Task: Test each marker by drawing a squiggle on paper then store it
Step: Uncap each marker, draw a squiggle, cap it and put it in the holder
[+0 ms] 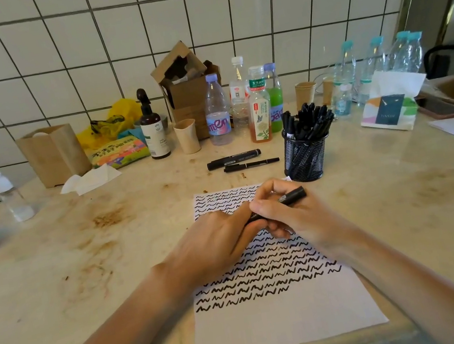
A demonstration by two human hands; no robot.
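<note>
While both hands meet over the middle of the paper [279,320], the step in hand looks like uncapping or recapping a marker [291,197]: the right hand [291,215] has its fingers curled round the black barrel, whose far end sticks out up and to the right, and the left hand [216,240] is closed on the near end, though whether it pinches a cap or the barrel itself is hidden behind the fingers. The tip cannot be seen, so I cannot tell if the cap is on or off. To do this well, pull or push straight along the barrel's line, not at an angle, and keep the hands low over the sheet so a bare tip cannot stray onto the stained table [83,257]. If the marker is still to be tested, the squiggle belongs in the unfinished bottom row, just right of the last mark, where white space remains. If already tested, press the cap fully home before dropping the marker into the mesh pen cup [304,155] beside the sheet's far right corner, already crowded, so slide it in upright. Two more markers [234,159] lie beyond the paper, seemingly awaiting their turn.
</note>
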